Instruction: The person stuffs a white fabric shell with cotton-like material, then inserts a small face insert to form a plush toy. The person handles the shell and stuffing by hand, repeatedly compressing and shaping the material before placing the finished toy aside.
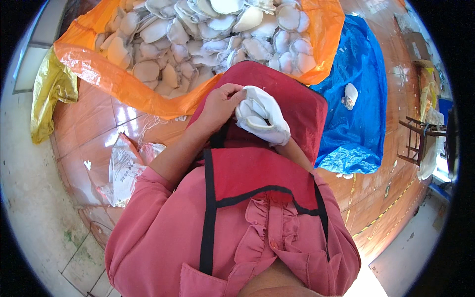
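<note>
Over the red apron on my lap, a white padded cloth piece (262, 115), rounded and cup-like with layered folds, is held up. At its upper left edge my left hand (222, 104) is closed, thumb and fingers pinching the rim. My right forearm (295, 154) comes up behind the lower right side of the piece. The cloth hides my right hand, so its fingers do not show; I cannot tell whether it is inside or behind. Just beyond lies a large heap of similar white pieces (217, 42) in an opened orange plastic sheet (126, 89).
To the right, a blue plastic sheet (356, 128) lies on the tiled floor (391, 183) with one small whitish piece (350, 95) on it. A yellow bag (52, 94) and a printed white sack (121, 171) lie left. A dark wooden stool (418, 141) is far right.
</note>
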